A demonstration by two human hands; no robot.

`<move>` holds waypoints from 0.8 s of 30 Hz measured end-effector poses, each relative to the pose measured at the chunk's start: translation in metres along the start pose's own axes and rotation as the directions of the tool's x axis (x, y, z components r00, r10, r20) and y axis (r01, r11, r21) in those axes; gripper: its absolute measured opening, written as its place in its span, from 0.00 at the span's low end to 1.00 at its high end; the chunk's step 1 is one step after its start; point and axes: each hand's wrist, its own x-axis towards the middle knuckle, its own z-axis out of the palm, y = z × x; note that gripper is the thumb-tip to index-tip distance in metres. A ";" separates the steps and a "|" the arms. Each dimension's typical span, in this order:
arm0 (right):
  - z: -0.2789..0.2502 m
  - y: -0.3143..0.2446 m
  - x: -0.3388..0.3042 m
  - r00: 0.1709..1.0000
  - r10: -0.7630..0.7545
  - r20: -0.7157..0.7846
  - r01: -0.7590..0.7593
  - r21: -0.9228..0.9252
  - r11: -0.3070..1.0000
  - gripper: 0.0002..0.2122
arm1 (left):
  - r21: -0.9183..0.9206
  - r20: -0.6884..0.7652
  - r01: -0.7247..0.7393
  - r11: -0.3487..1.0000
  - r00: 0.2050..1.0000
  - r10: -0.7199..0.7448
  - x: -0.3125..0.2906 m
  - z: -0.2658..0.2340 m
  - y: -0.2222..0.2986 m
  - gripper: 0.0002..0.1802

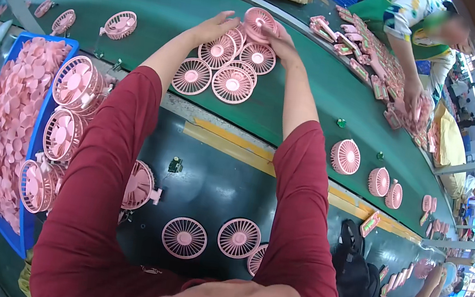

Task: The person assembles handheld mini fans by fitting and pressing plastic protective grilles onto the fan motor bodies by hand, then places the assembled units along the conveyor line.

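Both my arms reach over the green conveyor belt to a cluster of round pink fan grilles (233,85). My right hand (283,47) has its fingers curled round the edge of a pink fan grille (259,19) at the far end of the cluster, which seems stacked on others. My left hand (213,26) is at the cluster's left side, fingers apart and holding nothing. Below it lies another slotted grille (216,50); whether the fingertips touch any grille I cannot tell.
A blue bin (48,87) of pink fan blades stands left, beside stacked fan housings (64,135). Loose grilles (184,238) and a small circuit board (176,165) lie on the near dark table. Across the belt, a co-worker's hand (412,96) reaches into pink parts (381,65).
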 end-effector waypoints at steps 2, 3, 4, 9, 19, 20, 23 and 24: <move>-0.003 -0.008 -0.012 0.990 0.128 -0.067 -0.125 0.037 0.991 0.25 | -0.088 0.061 0.054 0.995 0.997 -0.049 0.002 0.001 0.004 0.43; -0.010 -0.010 -0.018 0.986 0.162 -0.027 -0.160 0.065 0.985 0.27 | -0.192 0.063 0.084 0.978 0.995 -0.073 0.001 0.002 0.006 0.42; -0.017 -0.012 -0.027 0.987 0.156 0.022 -0.157 0.065 0.985 0.27 | -0.295 0.072 0.114 0.949 0.993 -0.097 -0.001 0.005 0.010 0.42; -0.033 -0.027 -0.091 0.938 0.201 0.282 -0.255 0.169 0.952 0.25 | -0.255 0.456 0.283 0.925 0.878 -0.143 -0.028 0.017 0.041 0.30; -0.052 -0.063 -0.235 0.774 0.274 0.571 -0.290 -0.065 0.955 0.22 | 0.163 0.735 -0.351 0.922 0.666 0.123 -0.163 0.060 0.145 0.28; -0.053 -0.066 -0.248 0.745 0.284 0.604 -0.269 -0.117 0.956 0.21 | 0.180 0.759 -0.269 0.946 0.650 0.041 -0.180 0.065 0.155 0.28; -0.060 -0.072 -0.282 0.663 0.338 0.668 -0.278 -0.200 0.940 0.19 | 0.247 0.772 -0.214 0.945 0.633 -0.059 -0.237 0.068 0.183 0.30; -0.062 -0.072 -0.288 0.636 0.360 0.683 -0.272 -0.238 0.932 0.20 | 0.117 0.738 -0.402 0.908 0.647 0.191 -0.242 0.074 0.163 0.32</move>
